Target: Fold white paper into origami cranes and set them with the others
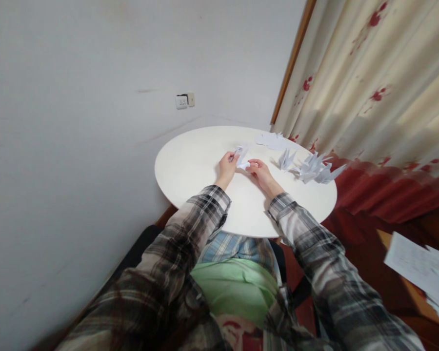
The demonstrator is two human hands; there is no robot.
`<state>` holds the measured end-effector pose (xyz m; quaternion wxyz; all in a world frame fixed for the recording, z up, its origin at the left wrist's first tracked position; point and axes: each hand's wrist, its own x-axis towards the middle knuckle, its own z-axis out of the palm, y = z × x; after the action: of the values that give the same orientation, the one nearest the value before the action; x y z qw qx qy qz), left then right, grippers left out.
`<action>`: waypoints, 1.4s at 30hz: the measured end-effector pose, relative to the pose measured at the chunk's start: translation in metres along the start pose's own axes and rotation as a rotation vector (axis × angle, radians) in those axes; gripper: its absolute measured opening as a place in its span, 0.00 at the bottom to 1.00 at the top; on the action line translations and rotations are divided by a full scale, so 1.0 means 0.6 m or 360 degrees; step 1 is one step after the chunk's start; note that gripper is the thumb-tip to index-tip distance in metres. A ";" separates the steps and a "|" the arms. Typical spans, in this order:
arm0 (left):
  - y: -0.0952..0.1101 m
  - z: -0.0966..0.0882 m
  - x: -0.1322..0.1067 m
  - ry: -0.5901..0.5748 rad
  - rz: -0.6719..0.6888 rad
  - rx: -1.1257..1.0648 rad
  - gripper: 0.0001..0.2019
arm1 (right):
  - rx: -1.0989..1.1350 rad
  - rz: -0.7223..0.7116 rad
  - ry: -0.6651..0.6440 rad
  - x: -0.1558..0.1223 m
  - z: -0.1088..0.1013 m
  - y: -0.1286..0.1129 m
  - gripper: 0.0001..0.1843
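Note:
Between my two hands, above the white round table (190,165), is a partly folded piece of white paper (242,155). My left hand (227,166) pinches its left edge between thumb and fingers. At the lower right corner of the paper, the fingertips of my right hand (259,171) are closed on it. The exact shape of the folds is too small to make out. To the right of my right hand stands a folded paper crane (286,159), and past it lies a cluster of several more paper cranes (312,168).
White paper sheets (276,141) lie at the table's far right edge. A wall with a power socket (182,102) rises behind the table. Along the right hangs a flowered curtain (380,92). Papers (420,265) rest on a wooden surface at lower right.

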<state>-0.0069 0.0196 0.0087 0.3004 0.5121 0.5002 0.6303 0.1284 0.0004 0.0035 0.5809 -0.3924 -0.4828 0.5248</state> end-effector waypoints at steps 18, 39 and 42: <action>0.004 0.004 -0.009 -0.0099 0.0016 0.0044 0.07 | 0.0035 0.0434 -0.0218 -0.007 -0.004 -0.021 0.10; -0.028 -0.005 0.006 -0.0212 -0.0105 -0.0041 0.30 | 0.0153 0.0436 -0.0429 -0.007 -0.009 -0.013 0.09; -0.027 -0.006 0.006 -0.0252 -0.0155 -0.0109 0.24 | 0.0180 0.0459 -0.0420 -0.006 -0.011 -0.010 0.07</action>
<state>-0.0136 0.0268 -0.0055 0.3867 0.5247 0.4773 0.5893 0.1363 -0.0037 0.0075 0.4525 -0.3521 -0.4634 0.6756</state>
